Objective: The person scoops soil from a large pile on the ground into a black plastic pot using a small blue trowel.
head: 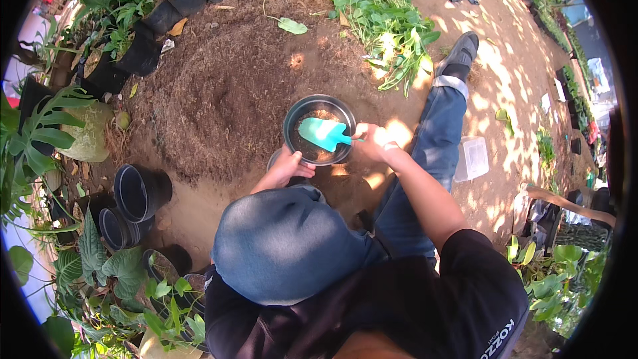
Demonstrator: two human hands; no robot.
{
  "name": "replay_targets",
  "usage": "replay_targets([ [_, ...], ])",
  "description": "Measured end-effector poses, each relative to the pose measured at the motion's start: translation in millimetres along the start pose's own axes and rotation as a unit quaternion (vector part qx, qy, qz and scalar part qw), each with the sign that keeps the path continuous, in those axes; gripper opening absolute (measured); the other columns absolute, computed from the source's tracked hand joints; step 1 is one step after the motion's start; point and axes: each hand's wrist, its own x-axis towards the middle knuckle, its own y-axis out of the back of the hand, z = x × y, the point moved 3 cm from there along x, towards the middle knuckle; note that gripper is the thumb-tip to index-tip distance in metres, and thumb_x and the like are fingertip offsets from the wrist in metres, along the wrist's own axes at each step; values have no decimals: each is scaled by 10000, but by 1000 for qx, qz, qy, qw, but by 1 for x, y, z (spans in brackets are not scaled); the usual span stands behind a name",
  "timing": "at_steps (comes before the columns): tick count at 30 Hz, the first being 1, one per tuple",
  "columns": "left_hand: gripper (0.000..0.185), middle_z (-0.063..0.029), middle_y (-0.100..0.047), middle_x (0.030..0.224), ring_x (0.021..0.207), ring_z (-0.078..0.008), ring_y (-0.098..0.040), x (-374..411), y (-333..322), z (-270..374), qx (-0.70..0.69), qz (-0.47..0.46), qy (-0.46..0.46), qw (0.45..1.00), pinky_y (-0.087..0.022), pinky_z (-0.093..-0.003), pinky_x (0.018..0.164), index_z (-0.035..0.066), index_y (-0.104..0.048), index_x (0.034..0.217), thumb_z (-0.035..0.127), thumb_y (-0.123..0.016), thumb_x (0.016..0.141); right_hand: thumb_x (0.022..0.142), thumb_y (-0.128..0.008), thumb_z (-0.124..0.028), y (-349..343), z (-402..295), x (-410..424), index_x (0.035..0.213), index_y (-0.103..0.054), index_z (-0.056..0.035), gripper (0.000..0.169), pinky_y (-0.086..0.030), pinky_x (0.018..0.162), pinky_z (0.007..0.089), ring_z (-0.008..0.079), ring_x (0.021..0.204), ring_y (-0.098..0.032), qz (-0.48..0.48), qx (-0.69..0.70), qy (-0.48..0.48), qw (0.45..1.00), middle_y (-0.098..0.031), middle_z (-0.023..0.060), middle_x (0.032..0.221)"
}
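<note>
A round black plastic plant pot (pixel 289 132), with some brown soil in its bottom, is held tilted in front of me. My left hand (pixel 290 165) grips its lower left rim, thumb up. My right hand (pixel 371 140) is closed on the handle of a turquoise hand trowel (pixel 321 132), whose blade lies inside the pot's mouth, over the soil. Part of another round rim shows just behind my left hand. A broad spread of loose brown soil mix (pixel 224 89) lies on the ground beyond the pot.
Several empty black pots (pixel 134 194) stand at the left. Black grow bags with plants (pixel 142 52) curve along the upper left. Pulled green leafy plants (pixel 391 30) lie at the upper right. A clear plastic container (pixel 472 158) rests beside my outstretched right leg; a wooden handle (pixel 563 199) is farther right.
</note>
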Motion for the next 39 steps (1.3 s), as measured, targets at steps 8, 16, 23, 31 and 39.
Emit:
replay_targets([
  [8, 453, -175, -584, 770, 556, -225, -598, 5, 12, 5, 77, 36, -58, 995, -536, -315, 493, 61, -93, 1325, 69, -246, 898, 783, -639, -200, -10, 10, -8, 872, -599, -61, 170, -481, 678, 348, 248, 742, -629, 66, -6, -18, 998, -639, 124, 781],
  [16, 542, -236, -565, 904, 736, -312, -636, -3, 6, -3, 1, -11, -31, 999, -569, -385, 628, 145, 13, 1334, 45, -280, 889, 780, -645, -240, -10, -4, -19, 915, -597, -73, 220, -482, 732, 375, 292, 815, -627, 67, 43, -93, 992, -637, 162, 824],
  [23, 522, -269, -550, 1008, 858, -342, -623, -3, 2, -10, -57, -67, -34, 995, -544, -429, 703, 168, 15, 1297, 104, -339, 919, 782, -633, -266, -22, -3, -19, 923, -612, -67, 245, -485, 764, 369, 294, 856, -626, 147, -63, -37, 986, -638, 161, 855],
  [31, 465, -139, -636, 845, 443, -124, -507, -1, 31, -27, -44, 64, -109, 991, -476, -281, 620, 30, -321, 1288, 351, -366, 954, 839, -592, -133, -11, -14, -40, 952, -498, -66, 162, -361, 417, 247, 86, 445, -467, 48, 151, -24, 987, -568, 55, 658],
  [39, 301, -168, -528, 1123, 920, -251, -610, -3, 28, -69, -211, 63, -298, 929, -458, -347, 862, -46, -429, 1186, 55, -370, 908, 816, -608, -86, -9, -64, -73, 1086, -464, -95, 306, -261, 330, 204, 58, 385, -400, -63, 226, 24, 972, -529, 8, 627],
])
